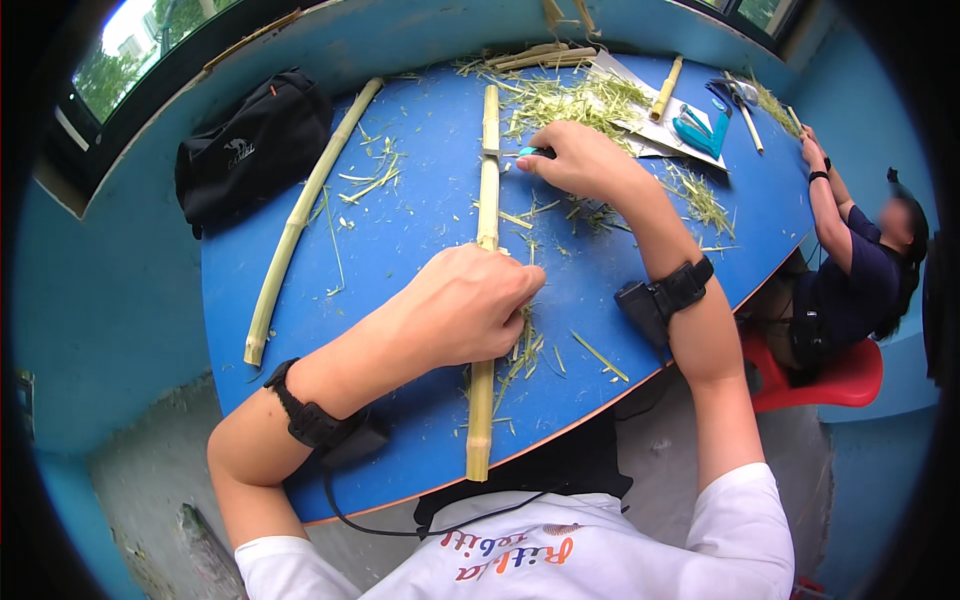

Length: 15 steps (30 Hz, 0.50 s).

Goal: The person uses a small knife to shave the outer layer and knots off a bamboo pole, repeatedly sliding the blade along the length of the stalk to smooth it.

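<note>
A long segmented stalk of sugarcane (487, 205) lies lengthwise before me, its near end close to the table's front edge. My left hand (470, 300) is closed around its middle, knuckles up. Near the far end, my right hand (570, 160) grips a knife-like peeler (526, 152) with a teal and black handle. The peeler's narrow metal blade lies across the stalk, touching it. Most of the handle is hidden inside my fingers. To the left lies another long sugarcane stalk (300, 215), slightly bowed, with neither hand on it.
Green shavings (580, 105) heap at the back of the blue table (400, 260). A black bag (255, 150) sits far left. A teal-handled tool (700, 128) and a short cane piece (665, 90) lie on a white board (640, 80). A seated person (860, 250) works at right.
</note>
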Each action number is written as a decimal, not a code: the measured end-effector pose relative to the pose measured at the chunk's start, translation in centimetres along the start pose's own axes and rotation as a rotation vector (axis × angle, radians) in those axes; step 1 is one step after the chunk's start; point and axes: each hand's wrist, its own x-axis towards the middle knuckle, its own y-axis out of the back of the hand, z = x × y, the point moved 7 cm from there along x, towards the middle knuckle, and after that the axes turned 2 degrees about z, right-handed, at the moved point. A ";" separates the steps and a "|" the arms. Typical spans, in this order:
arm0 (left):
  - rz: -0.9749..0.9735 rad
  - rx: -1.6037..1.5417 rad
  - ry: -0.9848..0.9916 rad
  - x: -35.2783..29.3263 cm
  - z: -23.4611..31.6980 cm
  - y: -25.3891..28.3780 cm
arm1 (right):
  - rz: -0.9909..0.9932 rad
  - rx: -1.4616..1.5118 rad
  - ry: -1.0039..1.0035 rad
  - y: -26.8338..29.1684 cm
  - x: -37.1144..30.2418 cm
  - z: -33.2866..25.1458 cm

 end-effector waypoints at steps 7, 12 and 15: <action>-0.020 -0.140 0.001 0.1 0.0 0.4 | -0.070 0.024 0.044 0.9 -0.6 -0.2; -0.028 -0.143 -0.019 0.3 0.8 0.2 | -0.300 -0.061 -0.052 0.9 -2.2 -1.0; -0.027 -0.112 -0.037 0.3 1.3 0.4 | -0.242 -0.028 -0.054 1.2 -2.2 -1.6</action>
